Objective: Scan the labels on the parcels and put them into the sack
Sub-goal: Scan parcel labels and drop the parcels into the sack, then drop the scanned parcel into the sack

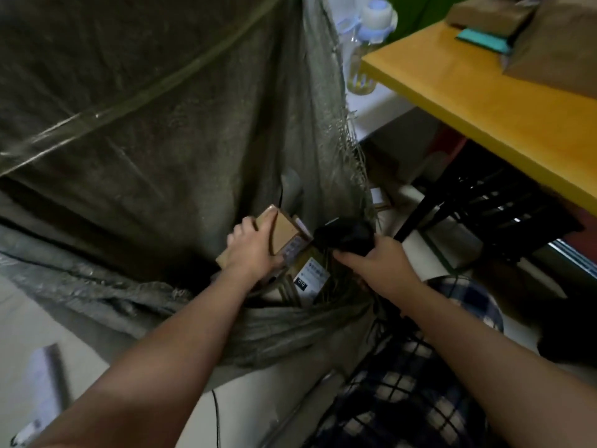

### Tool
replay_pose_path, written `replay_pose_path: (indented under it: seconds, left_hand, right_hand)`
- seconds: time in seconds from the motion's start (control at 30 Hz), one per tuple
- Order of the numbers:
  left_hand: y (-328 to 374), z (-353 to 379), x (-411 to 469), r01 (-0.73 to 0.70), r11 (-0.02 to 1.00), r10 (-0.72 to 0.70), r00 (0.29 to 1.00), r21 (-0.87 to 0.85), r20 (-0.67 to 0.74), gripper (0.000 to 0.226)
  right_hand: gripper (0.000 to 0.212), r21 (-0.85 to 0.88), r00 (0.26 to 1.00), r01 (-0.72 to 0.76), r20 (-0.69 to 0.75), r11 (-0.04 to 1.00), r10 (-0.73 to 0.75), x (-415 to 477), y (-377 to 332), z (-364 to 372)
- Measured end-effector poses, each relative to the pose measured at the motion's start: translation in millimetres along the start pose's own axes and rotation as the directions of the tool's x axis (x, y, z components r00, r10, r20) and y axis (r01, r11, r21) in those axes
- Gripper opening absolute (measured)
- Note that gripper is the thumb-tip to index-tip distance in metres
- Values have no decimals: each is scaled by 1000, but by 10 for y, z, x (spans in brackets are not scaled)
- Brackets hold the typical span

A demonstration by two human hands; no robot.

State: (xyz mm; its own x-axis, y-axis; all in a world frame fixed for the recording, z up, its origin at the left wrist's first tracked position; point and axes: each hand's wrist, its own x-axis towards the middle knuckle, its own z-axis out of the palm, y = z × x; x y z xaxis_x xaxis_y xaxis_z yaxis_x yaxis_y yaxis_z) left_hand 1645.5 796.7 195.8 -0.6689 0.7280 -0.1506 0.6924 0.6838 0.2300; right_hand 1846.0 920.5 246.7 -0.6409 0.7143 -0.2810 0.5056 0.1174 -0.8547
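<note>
Left hand grips parcel over sack mouth, likely to drop in; right hand grips scanner, kept ready

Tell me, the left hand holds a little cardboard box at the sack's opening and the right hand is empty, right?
Not quite: the right hand is not empty, it grips a black handheld scanner, as the head view shows. The left hand does hold the little cardboard box at the opening of the sack.
</note>
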Motion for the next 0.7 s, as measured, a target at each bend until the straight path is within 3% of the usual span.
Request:
replay_pose_path:
  seconds: [0.13, 0.23, 0.4, 0.5, 0.7]
  left_hand:
    - [59, 195, 39, 36, 999, -36, 996, 3, 76, 90]
    - [238, 152, 51, -33, 999, 33, 999, 9, 27, 76]
    - [806, -253, -33, -263, 927, 236, 963, -268, -127, 65]
    - [1324, -558, -140, -443, 822, 378, 895, -358, -238, 63]
    - [2515, -910, -432, -704, 614, 609, 710, -357, -354, 56]
  right_hand:
    - [24, 81, 999, -11, -39, 997, 14, -2, 44, -55]
    - [28, 124, 994, -28, -106, 992, 41, -15, 43, -158]
    - [28, 168, 973, 11, -229, 986, 28, -181, -26, -517]
    - [15, 156, 951, 63, -310, 986, -12, -378, -72, -887]
    - [12, 136, 832, 226, -542, 965, -118, -1046, -130, -1752]
